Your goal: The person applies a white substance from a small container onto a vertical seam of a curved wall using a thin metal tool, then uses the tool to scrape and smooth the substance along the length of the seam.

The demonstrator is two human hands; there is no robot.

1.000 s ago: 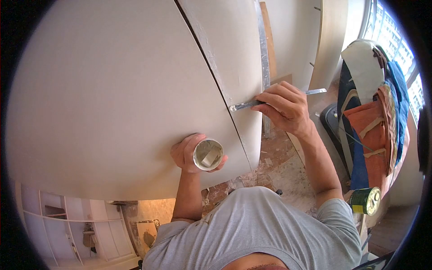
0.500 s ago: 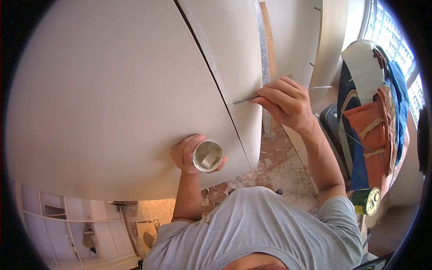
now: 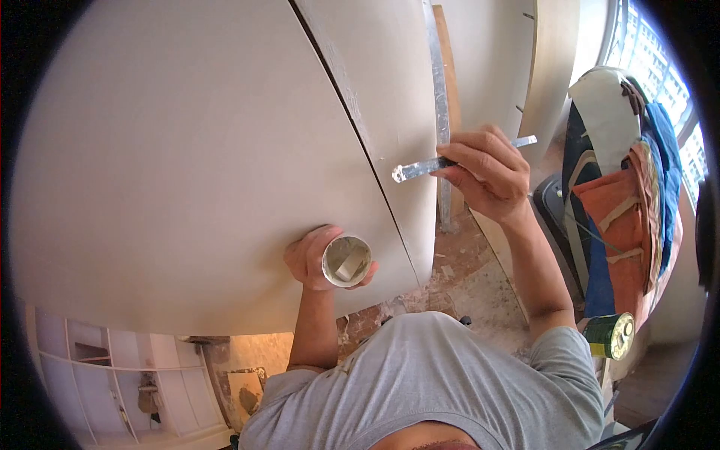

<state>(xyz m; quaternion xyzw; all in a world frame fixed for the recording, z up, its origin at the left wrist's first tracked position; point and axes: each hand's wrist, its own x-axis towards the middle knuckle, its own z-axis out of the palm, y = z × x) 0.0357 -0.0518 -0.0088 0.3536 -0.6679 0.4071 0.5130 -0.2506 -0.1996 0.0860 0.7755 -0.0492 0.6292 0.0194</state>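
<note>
My right hand is clenched around the thin metal blade, fingers pinching it near its middle. Half a second ago the blade stood edge-on with its tip against the seam between the two pale panels. Now it is turned flat side up and its tip sits just right of the seam, and I cannot tell whether it touches the right panel. I judge that stroke along the seam finished. My wrist has also shifted a little further right of the seam than a second ago.

My left hand has not moved. It grasps the small open can left of the seam's lower end, against the left panel. A green tin stands far right of the seam, untouched.
</note>
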